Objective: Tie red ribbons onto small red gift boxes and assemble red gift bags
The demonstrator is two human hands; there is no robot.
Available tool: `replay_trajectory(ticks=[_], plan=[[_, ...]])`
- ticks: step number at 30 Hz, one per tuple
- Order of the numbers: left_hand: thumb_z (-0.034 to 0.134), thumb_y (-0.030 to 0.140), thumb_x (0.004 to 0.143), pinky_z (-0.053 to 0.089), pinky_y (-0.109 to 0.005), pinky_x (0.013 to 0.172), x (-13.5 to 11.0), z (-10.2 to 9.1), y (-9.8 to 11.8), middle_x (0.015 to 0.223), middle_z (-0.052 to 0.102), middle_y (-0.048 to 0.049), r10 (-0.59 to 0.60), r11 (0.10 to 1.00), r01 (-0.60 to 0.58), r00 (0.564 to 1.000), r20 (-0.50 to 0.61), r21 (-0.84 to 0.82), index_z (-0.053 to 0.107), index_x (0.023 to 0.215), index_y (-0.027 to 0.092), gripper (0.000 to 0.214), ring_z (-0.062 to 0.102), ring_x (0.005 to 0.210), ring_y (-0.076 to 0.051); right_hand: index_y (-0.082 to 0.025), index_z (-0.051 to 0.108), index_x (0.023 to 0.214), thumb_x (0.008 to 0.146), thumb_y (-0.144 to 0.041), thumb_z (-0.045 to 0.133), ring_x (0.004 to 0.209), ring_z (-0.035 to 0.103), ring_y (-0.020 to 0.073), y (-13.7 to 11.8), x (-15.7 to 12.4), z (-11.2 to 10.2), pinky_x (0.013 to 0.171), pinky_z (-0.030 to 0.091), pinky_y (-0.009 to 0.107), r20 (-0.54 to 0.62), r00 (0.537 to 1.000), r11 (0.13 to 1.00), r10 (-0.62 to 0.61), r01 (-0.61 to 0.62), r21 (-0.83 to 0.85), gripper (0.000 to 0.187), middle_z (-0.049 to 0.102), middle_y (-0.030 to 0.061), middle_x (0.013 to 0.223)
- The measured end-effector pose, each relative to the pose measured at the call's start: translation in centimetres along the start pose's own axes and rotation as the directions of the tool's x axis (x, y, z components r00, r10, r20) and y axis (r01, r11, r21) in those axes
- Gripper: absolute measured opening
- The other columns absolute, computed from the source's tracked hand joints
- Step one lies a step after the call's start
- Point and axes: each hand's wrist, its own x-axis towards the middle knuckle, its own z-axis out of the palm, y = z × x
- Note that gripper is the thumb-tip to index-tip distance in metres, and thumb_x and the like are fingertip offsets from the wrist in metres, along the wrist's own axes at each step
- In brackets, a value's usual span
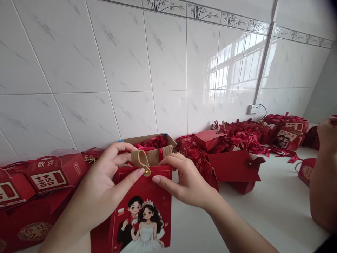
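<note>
A red gift bag stands upright before me, its front printed with a cartoon bride and groom. At its top a tan strap loop curls over, fastened by a small gold stud. My left hand is closed on the bag's top beside the strap, thumb against the stud and fingers behind. My right hand pinches the top right edge, thumb in front and fingers at the back. The fingertips behind the bag are hidden.
Red gift boxes are piled at left. An open cardboard box of red ribbon sits against the tiled wall. More red bags and ribbons spread right along the white table. Another person's arm shows at far right.
</note>
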Motion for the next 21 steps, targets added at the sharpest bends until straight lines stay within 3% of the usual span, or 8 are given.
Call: replay_trajectory(ticks=[3, 6, 8, 11, 13, 15, 19, 21], plan=[[0.067, 0.045, 0.081, 0.055, -0.036, 0.091, 0.2, 0.4, -0.3, 0.110, 0.065, -0.0018, -0.006, 0.995, 0.003, 1.000, 0.028, 0.098, 0.048, 0.111, 0.031, 0.038, 0.063, 0.105, -0.023, -0.019, 0.065, 0.076, 0.084, -0.029, 0.066, 0.062, 0.054, 0.0116, 0.3, 0.2, -0.4, 0.054, 0.042, 0.023, -0.007, 0.999, 0.999, 0.044, -0.044, 0.015, 0.013, 0.061, -0.0007, 0.069], [0.063, 0.047, 0.082, 0.047, -0.041, 0.102, 0.3, 0.5, -0.4, 0.123, 0.059, -0.0036, 0.028, 0.977, -0.020, 0.999, -0.032, 0.213, 0.048, 0.118, 0.031, 0.042, 0.054, 0.120, -0.025, -0.019, 0.067, 0.074, 0.081, -0.024, 0.067, 0.060, 0.054, 0.0122, 1.3, 0.4, -0.4, 0.053, 0.042, 0.024, -0.177, 0.979, 0.985, 0.096, -0.119, -0.122, 0.009, 0.061, 0.0003, 0.068], [0.059, 0.050, 0.083, 0.045, -0.044, 0.103, 0.3, -0.1, -0.8, 0.129, 0.055, -0.0047, 0.011, 0.945, 0.009, 0.998, -0.060, 0.326, 0.047, 0.121, 0.031, 0.044, 0.051, 0.123, -0.028, -0.019, 0.067, 0.075, 0.081, -0.027, 0.066, 0.060, 0.054, 0.0132, 2.1, 0.5, -0.3, 0.054, 0.043, 0.025, -0.257, 0.953, 0.949, 0.158, -0.219, -0.227, 0.010, 0.063, 0.0020, 0.071], [0.056, 0.056, 0.081, 0.048, -0.047, 0.095, 0.2, -2.0, -2.5, 0.134, 0.053, -0.0062, -0.127, 0.820, 0.122, 0.991, -0.031, 0.559, 0.052, 0.119, 0.033, 0.046, 0.053, 0.120, -0.033, -0.019, 0.067, 0.086, 0.084, -0.036, 0.062, 0.061, 0.056, 0.0148, 3.0, 0.6, -0.6, 0.056, 0.046, 0.029, -0.289, 0.922, 0.886, 0.256, -0.343, -0.311, 0.019, 0.065, 0.0049, 0.082], [0.061, 0.060, 0.074, 0.051, -0.047, 0.087, 0.3, -3.5, -4.1, 0.133, 0.055, -0.0088, -0.287, 0.713, 0.214, 0.958, 0.000, 0.668, 0.056, 0.118, 0.032, 0.053, 0.054, 0.117, -0.038, -0.019, 0.067, 0.092, 0.085, -0.039, 0.060, 0.061, 0.057, 0.0150, 3.0, 0.5, -0.8, 0.056, 0.047, 0.030, -0.284, 0.921, 0.880, 0.267, -0.353, -0.318, 0.022, 0.065, 0.0059, 0.087], [0.064, 0.065, 0.068, 0.053, -0.045, 0.083, 0.3, -4.8, -5.6, 0.128, 0.059, -0.0110, -0.455, 0.656, 0.308, 0.890, 0.036, 0.689, 0.060, 0.117, 0.030, 0.061, 0.057, 0.114, -0.039, -0.020, 0.066, 0.092, 0.086, -0.037, 0.059, 0.059, 0.056, 0.0139, 2.6, 0.4, -1.1, 0.054, 0.047, 0.029, -0.261, 0.931, 0.898, 0.254, -0.327, -0.293, 0.020, 0.066, 0.0055, 0.088], [0.061, 0.071, 0.068, 0.054, -0.038, 0.082, 0.1, -6.1, -6.8, 0.110, 0.069, -0.0100, -0.614, 0.702, 0.401, 0.759, 0.216, 0.589, 0.067, 0.101, 0.024, 0.057, 0.065, 0.101, -0.032, -0.021, 0.066, 0.085, 0.085, -0.034, 0.058, 0.053, 0.053, 0.0113, 1.6, 0.2, -1.1, 0.049, 0.045, 0.026, -0.190, 0.951, 0.929, 0.245, -0.286, -0.234, 0.016, 0.066, 0.0035, 0.084], [0.066, 0.067, 0.065, 0.056, -0.035, 0.076, -0.2, -6.4, -6.7, 0.098, 0.072, -0.0085, -0.573, 0.734, 0.377, 0.791, 0.216, 0.565, 0.069, 0.091, 0.023, 0.051, 0.068, 0.091, -0.029, -0.021, 0.066, 0.083, 0.085, -0.033, 0.059, 0.054, 0.054, 0.0112, 1.3, 0.2, -0.9, 0.050, 0.045, 0.026, -0.161, 0.954, 0.934, 0.255, -0.286, -0.215, 0.015, 0.067, 0.0033, 0.084]])
